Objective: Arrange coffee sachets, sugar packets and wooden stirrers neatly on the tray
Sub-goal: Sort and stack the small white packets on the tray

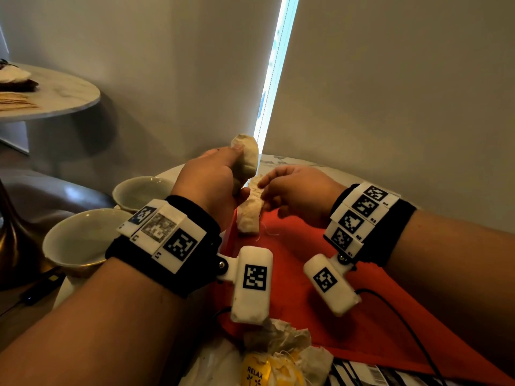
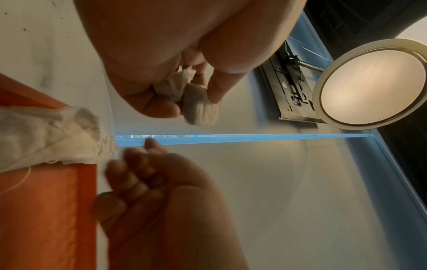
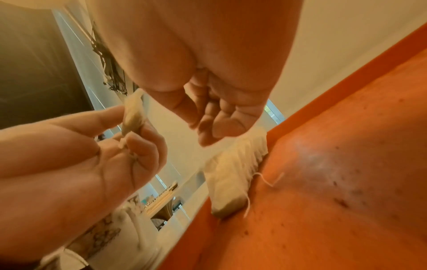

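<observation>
Left hand (image 1: 214, 176) grips one soft paper sachet (image 1: 246, 157). Right hand (image 1: 292, 188), loosely curled, holds nothing. Sachets appear light, limp, tearable; pinch by crimped edge.

Two pale cups (image 1: 83, 240) stood left of the tray, round side table (image 1: 55, 90) beyond (papers lay on it), bright window gap (image 1: 274, 68), lit lamp (image 2: 374, 84), black cable (image 1: 412, 330).

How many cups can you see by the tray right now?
2. One cup sits left of the left wrist; the other cup is behind it, farther back on the table. More may be hidden behind the arms.
</observation>
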Motion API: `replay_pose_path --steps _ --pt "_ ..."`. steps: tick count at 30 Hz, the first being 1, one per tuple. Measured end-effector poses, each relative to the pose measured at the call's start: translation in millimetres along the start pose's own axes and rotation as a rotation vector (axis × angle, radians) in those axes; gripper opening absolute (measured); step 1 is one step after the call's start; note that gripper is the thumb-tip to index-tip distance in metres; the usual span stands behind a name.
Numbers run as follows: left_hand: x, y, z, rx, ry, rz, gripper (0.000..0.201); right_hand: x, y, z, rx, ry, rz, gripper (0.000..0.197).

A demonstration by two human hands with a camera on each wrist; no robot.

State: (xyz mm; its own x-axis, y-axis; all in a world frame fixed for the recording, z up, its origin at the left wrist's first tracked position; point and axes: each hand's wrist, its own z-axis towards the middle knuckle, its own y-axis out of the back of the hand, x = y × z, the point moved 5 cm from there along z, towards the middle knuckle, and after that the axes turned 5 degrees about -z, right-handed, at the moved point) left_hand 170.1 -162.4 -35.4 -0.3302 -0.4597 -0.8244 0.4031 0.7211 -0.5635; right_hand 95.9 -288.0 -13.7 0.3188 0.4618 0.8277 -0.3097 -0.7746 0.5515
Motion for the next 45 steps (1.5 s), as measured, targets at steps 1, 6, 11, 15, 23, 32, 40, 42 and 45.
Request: replay_pose_path --steps 1,6,11,15,23,32,40,42,45 --pt "1 -1 -1 0.011 0.005 0.024 0.019 3 5 1 -0.039 0.025 0.050 0.008" --pt "6 -2 -2 0.029 0.046 0.090 0.021 20 21 0 -0.108 0.146 0.231 0.029" --pt "7 -8 -9 0.077 0.081 0.107 0.020 30 21 -3 -0.097 0.241 0.133 0.021" --pt "6 -12 -14 0.109 0.075 0.118 0.020 26 19 -3 -0.112 0.238 0.126 0.015" --pt "4 -6 -9 -0.007 0.110 0.076 0.025 24 22 -2 -0.143 0.211 0.120 0.005" --pt "-8 -3 -7 -0.155 0.005 -0.135 0.042 4 34 5 -0.200 0.070 0.061 0.007" --pt "-11 -5 -13 -0.137 -0.017 -0.200 0.041 -12 0 1 0.173 -0.084 -0.250 0.011" --pt "-11 -4 -14 -0.127 -0.012 -0.143 0.039 -15 -10 0 0.272 -0.121 -0.272 0.009" --pt "-12 2 -13 -0.158 -0.020 -0.034 0.033 -20 -20 6 0.305 -0.150 -0.253 0.009"
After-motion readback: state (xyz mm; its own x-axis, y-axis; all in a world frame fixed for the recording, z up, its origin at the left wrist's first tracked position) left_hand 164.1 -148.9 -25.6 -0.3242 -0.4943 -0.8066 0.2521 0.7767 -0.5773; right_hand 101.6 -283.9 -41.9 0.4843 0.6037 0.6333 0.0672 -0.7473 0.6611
